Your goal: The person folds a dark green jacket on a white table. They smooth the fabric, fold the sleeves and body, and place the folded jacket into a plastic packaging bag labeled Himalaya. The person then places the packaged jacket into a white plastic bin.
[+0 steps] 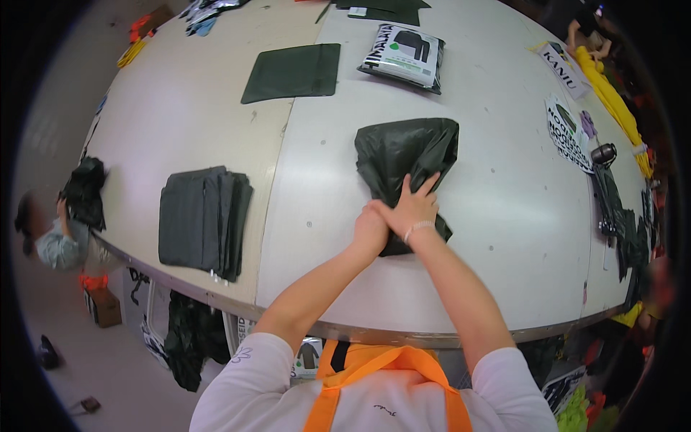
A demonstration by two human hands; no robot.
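Note:
On the white tabletop in front of me lies a bunched dark green bundle of thin, shiny waterproof fabric. It fans out wide at its far end and gathers in under my hands. My right hand, with a bracelet at the wrist, presses on the bundle with its fingers spread. Close beside it, my left hand is curled at the bundle's left edge, its fingertips hidden in the folds. The right thumb reaches across to the left hand. A corner of the fabric sticks out below my right wrist.
A stack of folded dark pieces stands at the left. Farther off lie a flat dark green pouch and a packed clear bag. Printed sheets and a black tape dispenser-like object are at the right. Other people work at both sides.

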